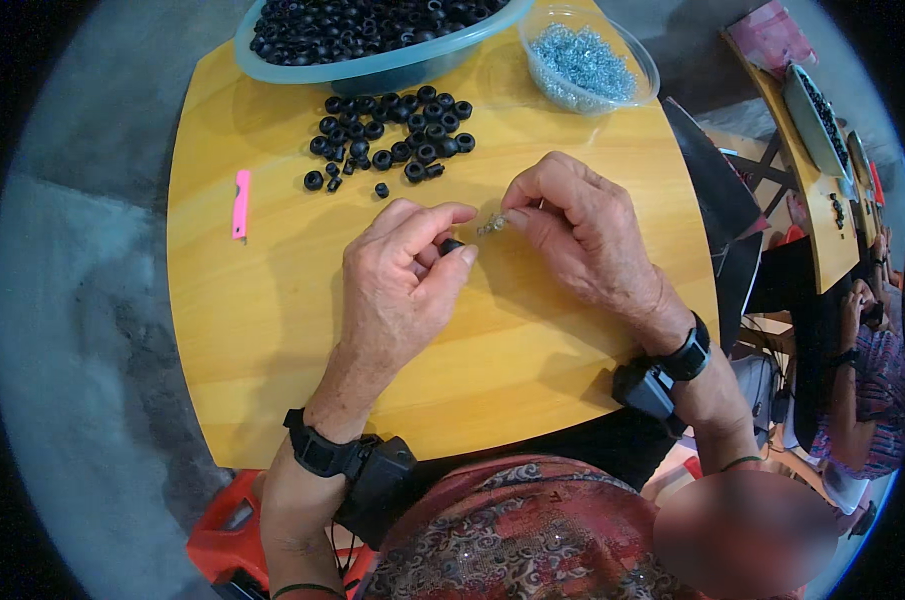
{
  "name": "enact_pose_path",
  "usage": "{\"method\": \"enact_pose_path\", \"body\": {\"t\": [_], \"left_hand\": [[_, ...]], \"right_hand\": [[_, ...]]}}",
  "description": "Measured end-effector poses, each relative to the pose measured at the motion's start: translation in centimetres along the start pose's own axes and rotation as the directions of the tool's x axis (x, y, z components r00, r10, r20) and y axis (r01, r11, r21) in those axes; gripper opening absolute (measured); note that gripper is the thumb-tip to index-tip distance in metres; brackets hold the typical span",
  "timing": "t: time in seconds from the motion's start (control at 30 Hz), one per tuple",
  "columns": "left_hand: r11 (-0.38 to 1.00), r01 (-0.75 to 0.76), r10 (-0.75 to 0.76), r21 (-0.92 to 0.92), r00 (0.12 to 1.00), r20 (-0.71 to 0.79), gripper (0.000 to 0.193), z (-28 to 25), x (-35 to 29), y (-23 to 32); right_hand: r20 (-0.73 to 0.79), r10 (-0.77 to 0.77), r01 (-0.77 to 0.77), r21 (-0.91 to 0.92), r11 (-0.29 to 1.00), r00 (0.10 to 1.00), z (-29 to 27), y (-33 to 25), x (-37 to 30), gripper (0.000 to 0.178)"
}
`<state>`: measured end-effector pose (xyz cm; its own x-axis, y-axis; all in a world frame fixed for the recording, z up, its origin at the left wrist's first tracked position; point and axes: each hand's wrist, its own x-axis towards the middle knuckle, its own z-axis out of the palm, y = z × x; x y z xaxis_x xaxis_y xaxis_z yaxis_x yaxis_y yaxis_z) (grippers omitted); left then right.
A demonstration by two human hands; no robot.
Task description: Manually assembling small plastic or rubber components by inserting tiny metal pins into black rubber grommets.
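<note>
Pinching: both hands meet over the middle of the yellow table (273,330), each nipping a small part.
Left hand (398,275): thumb and forefinger closed on 1 black ring (452,245), its dark rim showing between the fingertips.
Right hand (583,235): fingertips clamped on a small metal piece (492,225), which juts toward the left hand.
Ring and metal piece: just beside each other above the tabletop; contact cannot be told.
Wrists: each carries a black strap with a dark device attached.
Loose rings (398,140): a scatter of black rings on the table beyond the hands, well apart from them.
Blue tub (373,70): at the far edge, filled with more black rings.
Clear bowl (638,55): right of the tub, holding small silvery metal parts.
Pink strip (241,203): lies flat near the table's left side.
Other table (823,230): at the right, with a tray of dark parts; another person sits beside it.
</note>
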<state>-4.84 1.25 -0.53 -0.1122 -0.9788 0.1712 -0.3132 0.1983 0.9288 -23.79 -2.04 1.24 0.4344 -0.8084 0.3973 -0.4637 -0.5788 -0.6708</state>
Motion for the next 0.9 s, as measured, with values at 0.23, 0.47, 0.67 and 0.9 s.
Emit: {"method": "enact_pose_path", "body": {"t": [0.23,0.47,0.67,0.9], "left_hand": [[0.99,0.037,-0.04,-0.136,0.999,-0.024,0.019,-0.1,-0.4,-0.2],[0.991,-0.004,0.005,-0.133,1.0,0.009,0.015,0.1,-0.6,0.0],[0.999,0.001,-0.002,0.047,1.0,0.023,0.013,0.3,-0.6,0.0],[0.985,-0.027,0.019,0.17,0.999,0.05,0.012,-0.5,-0.6,-0.2]], "right_hand": [[-0.006,-0.051,0.051,-0.065,0.997,0.999,-0.2,1.0,-0.4,0.01],[0.029,-0.037,0.037,-0.009,0.999,0.999,1.2,-0.1,-1.1,0.012],[0.056,-0.08,0.082,-0.031,0.996,0.995,2.0,-0.1,-1.4,0.012],[0.227,0.005,0.04,-0.191,0.981,0.974,1.4,0.1,-1.9,0.013]]}}
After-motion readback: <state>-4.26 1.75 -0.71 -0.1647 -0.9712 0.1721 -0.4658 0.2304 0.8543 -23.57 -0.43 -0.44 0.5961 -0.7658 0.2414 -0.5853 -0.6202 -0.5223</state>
